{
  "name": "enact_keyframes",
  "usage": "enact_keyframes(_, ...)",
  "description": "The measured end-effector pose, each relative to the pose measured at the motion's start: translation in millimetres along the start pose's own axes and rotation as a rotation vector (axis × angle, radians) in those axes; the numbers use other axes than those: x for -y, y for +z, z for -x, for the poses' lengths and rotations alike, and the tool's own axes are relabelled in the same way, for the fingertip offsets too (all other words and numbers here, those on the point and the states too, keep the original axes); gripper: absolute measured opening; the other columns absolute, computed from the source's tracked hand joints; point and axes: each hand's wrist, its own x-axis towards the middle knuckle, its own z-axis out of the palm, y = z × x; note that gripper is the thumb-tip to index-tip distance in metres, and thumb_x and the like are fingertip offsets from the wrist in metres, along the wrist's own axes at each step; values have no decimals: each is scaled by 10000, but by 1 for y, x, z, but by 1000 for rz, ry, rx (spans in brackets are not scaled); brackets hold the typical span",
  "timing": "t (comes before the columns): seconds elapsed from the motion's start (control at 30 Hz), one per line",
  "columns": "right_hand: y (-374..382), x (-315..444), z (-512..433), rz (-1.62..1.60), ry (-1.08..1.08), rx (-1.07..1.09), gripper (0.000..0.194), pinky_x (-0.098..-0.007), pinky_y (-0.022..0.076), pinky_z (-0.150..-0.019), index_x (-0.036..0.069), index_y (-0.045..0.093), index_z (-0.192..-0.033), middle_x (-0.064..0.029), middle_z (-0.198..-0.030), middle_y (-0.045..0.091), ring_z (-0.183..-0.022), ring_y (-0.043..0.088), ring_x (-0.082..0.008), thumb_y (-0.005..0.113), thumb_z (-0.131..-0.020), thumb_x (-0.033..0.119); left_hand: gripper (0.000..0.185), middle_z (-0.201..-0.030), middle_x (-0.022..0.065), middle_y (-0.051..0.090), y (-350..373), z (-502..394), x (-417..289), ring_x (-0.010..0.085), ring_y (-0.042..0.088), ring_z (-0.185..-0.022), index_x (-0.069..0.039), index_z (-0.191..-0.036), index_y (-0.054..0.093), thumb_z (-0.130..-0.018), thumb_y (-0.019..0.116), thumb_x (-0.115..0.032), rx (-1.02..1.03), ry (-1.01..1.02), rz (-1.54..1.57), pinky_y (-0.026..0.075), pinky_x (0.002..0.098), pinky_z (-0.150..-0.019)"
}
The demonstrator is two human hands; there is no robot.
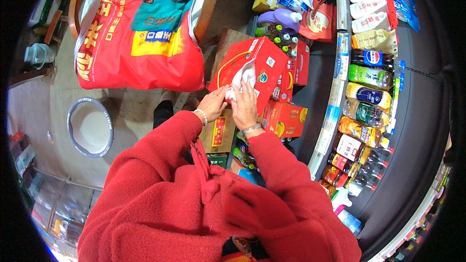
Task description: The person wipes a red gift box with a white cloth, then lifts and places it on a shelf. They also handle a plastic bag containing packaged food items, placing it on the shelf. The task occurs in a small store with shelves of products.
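Observation:
A red cardboard gift box (pixel 271 49) with a yellow cord handle (pixel 222 67) stands before me, tilted in this view. My right hand (pixel 244 105) presses a white cloth (pixel 244 74) against the box, its fingers spread over the cloth's near part. The cloth's far end lies crumpled on the red surface. My left hand (pixel 213 103) rests at the near left edge of the same box, fingers bent and their tips beside the cloth. What the left fingertips grip is partly hidden.
A big red packaged bundle (pixel 142 62) sits on a wooden chair (pixel 74 11) at the upper left. Bottles (pixel 369 76) line the shelf on the right. More cartons (pixel 285 116) and bottles (pixel 244 156) stand close by the box. A round tub (pixel 90 127) is on the floor.

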Motion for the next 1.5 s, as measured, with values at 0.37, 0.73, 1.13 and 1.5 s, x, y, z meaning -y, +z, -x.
enact_keyframes(0.37, -49, 2, 35, -1310, 507, 176, 379, -384, 512, -910, 61, 521, -1290, -146, -1213, 597, -1078, 607, -237, 525, -913, 27, 560, -1331, 220, 517, -8, 12, 11, 379, 527, -1198, -2, -1370, 401, -843, 575, -75, -51, -136, -63, 446, 418, -984)
enact_keyframes(0.73, -100, -75, 2, -219, 402, -513, 589, -382, 377, -1070, -11, 462, -1379, -193, -1382, 508, -1286, 475, -293, 687, -842, 77, 495, -1371, 208, 489, -42, 13, -34, 393, 486, -1250, -27, -1295, 507, -811, 608, -41, -257, 4, -185, 409, 459, -1037)
enact_keyframes(1.13, -14, -63, -33, 223, 68, -62, 461, -597, 189, -1112, 214, 524, -1383, -139, -1532, 319, -1432, 241, -358, 534, -931, 302, 680, -1567, 145, 261, -22, -7, -63, 297, 288, -1430, -14, -1448, 354, -886, 604, -306, 81, 169, -488, 273, 526, -1115)
enact_keyframes(1.5, -26, -109, -111, 335, 112, -172, 484, -538, 247, -1116, 179, 474, -1413, -143, -1526, 323, -1419, 267, -352, 514, -947, 305, 634, -1559, 140, 283, -25, -10, -64, 284, 306, -1423, -13, -1437, 374, -897, 566, -283, 104, 189, -540, 281, 522, -1109)
